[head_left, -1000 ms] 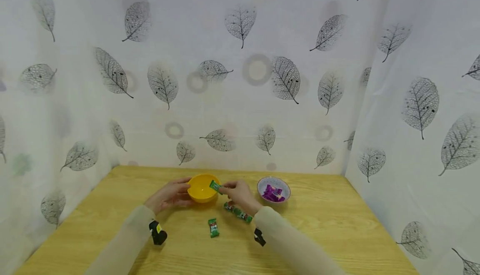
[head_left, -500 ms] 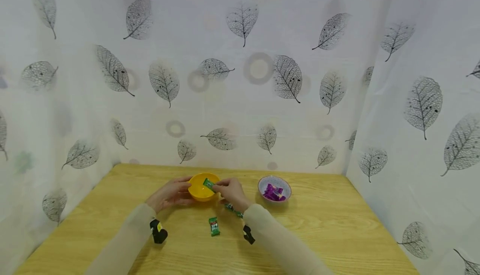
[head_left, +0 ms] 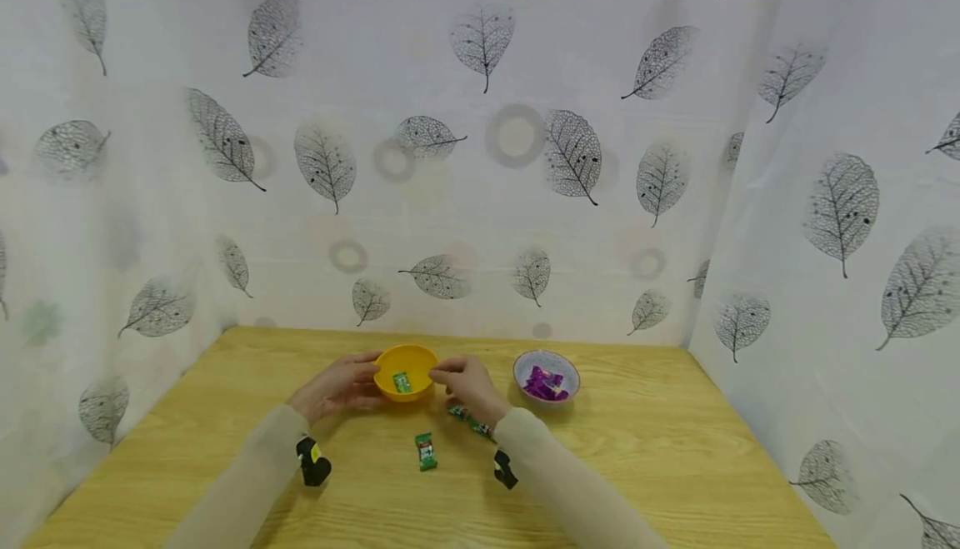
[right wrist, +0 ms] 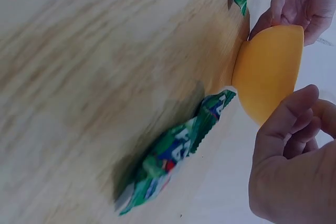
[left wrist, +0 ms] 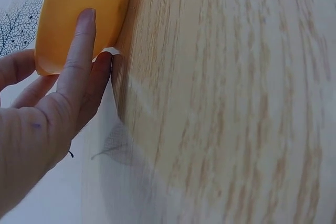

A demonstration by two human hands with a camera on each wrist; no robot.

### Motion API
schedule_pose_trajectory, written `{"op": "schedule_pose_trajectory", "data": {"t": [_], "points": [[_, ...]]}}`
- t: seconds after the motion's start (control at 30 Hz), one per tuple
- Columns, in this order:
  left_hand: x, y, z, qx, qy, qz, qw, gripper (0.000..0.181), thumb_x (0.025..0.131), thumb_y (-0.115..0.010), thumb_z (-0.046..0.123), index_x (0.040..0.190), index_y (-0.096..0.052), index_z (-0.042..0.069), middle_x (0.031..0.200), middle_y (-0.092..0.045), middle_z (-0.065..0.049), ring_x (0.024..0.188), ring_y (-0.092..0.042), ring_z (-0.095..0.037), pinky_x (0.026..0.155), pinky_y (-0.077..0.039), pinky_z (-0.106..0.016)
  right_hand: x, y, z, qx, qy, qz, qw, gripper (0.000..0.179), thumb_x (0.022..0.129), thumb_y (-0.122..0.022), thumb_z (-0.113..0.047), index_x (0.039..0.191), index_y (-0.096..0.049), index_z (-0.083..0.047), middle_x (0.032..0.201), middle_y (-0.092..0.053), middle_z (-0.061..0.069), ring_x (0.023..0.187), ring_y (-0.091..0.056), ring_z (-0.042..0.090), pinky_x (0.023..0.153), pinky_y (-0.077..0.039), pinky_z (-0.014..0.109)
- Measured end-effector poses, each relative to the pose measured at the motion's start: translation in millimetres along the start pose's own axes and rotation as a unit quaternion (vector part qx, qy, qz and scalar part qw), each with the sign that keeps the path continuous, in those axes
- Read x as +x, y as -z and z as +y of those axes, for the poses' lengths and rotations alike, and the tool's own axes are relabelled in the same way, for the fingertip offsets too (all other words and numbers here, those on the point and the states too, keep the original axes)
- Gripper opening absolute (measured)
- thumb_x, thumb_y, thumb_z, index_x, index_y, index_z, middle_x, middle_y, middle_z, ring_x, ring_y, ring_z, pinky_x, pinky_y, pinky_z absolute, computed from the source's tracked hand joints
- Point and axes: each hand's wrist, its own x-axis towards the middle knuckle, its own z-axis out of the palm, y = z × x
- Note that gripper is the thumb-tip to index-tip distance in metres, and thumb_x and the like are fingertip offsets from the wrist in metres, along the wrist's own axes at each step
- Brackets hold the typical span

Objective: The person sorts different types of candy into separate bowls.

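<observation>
My left hand (head_left: 341, 386) holds the left side of a yellow bowl (head_left: 385, 360), one finger lying along its outer wall in the left wrist view. A small green-wrapped candy (head_left: 402, 383) lies in the bowl. By the right rim is my right hand (head_left: 471, 388), its fingers loosely bent with nothing between them. Beneath that hand, green-wrapped candy (right wrist: 163, 161) lies on the table, partly hidden from the head view. Another green candy (head_left: 426, 452) rests in front of the bowl.
To the right stands a pale patterned bowl (head_left: 527, 366) with a dark reddish rim, containing purple-wrapped candies (head_left: 546, 384). The wooden table (head_left: 652, 466) is bounded at the back and sides by a white leaf-print curtain (head_left: 480, 224).
My right hand has moved left to the yellow bowl and let go of the green candy, which now lies inside. My left hand stays at the bowl.
</observation>
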Motion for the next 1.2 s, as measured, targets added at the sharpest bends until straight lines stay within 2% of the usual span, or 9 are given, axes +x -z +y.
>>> {"op": "schedule_pose_trajectory", "data": {"t": [0.17,0.27,0.5,0.63,0.77,0.87,1.03,1.2], "points": [[-1.0,1.4,0.0,0.0,0.002,0.01,0.9999,0.055,0.105,-0.042,0.013,0.155,-0.021,0.001,0.152,-0.03,-0.031,0.116,-0.057,-0.028,0.095,-0.053,-0.047,-7.8,10,1,0.006,0.007,-0.011,0.9999,0.033,0.096,-0.064,-0.02,0.118,-0.067,0.004,0.093,-0.06,0.011,0.068,-0.048,0.014,0.06,-0.053,0.027],[-0.5,3.5,-0.6,-0.002,0.001,0.007,1.0,0.056,0.105,-0.041,0.013,0.155,-0.019,0.0,0.153,-0.027,-0.032,0.113,-0.057,-0.026,0.095,-0.053,-0.048,-13.0,15,2,0.009,0.01,-0.015,0.9998,0.034,0.097,-0.062,-0.019,0.12,-0.065,0.006,0.089,-0.059,0.01,0.067,-0.047,0.014,0.058,-0.051,0.026],[1.2,3.9,-2.4,-0.008,0.006,0.007,0.9999,0.057,0.105,-0.042,0.014,0.155,-0.019,0.0,0.154,-0.026,-0.032,0.116,-0.056,-0.028,0.097,-0.051,-0.049,-28.8,27,3,-0.018,-0.003,-0.025,0.9995,0.037,0.097,-0.061,-0.019,0.124,-0.062,0.006,0.106,-0.062,0.018,0.067,-0.047,0.013,0.062,-0.052,0.027],[1.0,3.0,-1.4,-0.005,0.012,0.008,0.9999,0.057,0.105,-0.042,0.015,0.155,-0.019,0.001,0.153,-0.027,-0.032,0.119,-0.054,-0.029,0.097,-0.052,-0.048,-38.1,36,8,-0.048,-0.011,-0.023,0.9985,0.036,0.095,-0.063,-0.016,0.124,-0.06,0.006,0.088,-0.062,0.011,0.06,-0.045,0.013,0.057,-0.05,0.026],[1.3,2.3,1.2,-0.004,0.016,0.008,0.9998,0.056,0.105,-0.042,0.015,0.155,-0.02,0.002,0.154,-0.028,-0.031,0.12,-0.054,-0.03,0.096,-0.052,-0.049,-47.0,44,15,-0.089,-0.014,-0.01,0.9959,0.036,0.092,-0.068,-0.015,0.121,-0.062,0.004,0.068,-0.055,0.004,0.054,-0.047,0.011,0.052,-0.048,0.024],[1.9,1.7,3.0,-0.002,0.018,0.006,0.9998,0.056,0.106,-0.04,0.016,0.156,-0.019,0.002,0.154,-0.027,-0.031,0.12,-0.054,-0.029,0.096,-0.052,-0.048,-53.0,50,20,-0.116,-0.007,-0.004,0.9932,0.034,0.089,-0.07,-0.013,0.119,-0.064,0.003,0.064,-0.053,0.001,0.054,-0.05,0.01,0.052,-0.049,0.023],[3.7,1.0,2.6,0.001,0.023,0.018,0.9996,0.055,0.106,-0.041,0.016,0.155,-0.021,0.003,0.153,-0.029,-0.031,0.117,-0.055,-0.028,0.095,-0.053,-0.047,-61.2,59,28,-0.142,0.01,-0.016,0.9896,0.033,0.084,-0.073,-0.005,0.115,-0.065,0.005,0.06,-0.051,-0.001,0.052,-0.047,0.009,0.049,-0.046,0.021],[0.9,2.5,3.7,0.007,0.015,-0.001,0.9999,0.059,0.104,-0.045,0.017,0.155,-0.02,0.002,0.153,-0.03,-0.03,0.12,-0.055,-0.03,0.096,-0.053,-0.046,-66.4,66,33,-0.173,0.009,-0.021,0.9847,0.033,0.081,-0.076,-0.003,0.111,-0.067,0.003,0.059,-0.05,-0.002,0.048,-0.047,0.008,0.048,-0.045,0.022]]}}
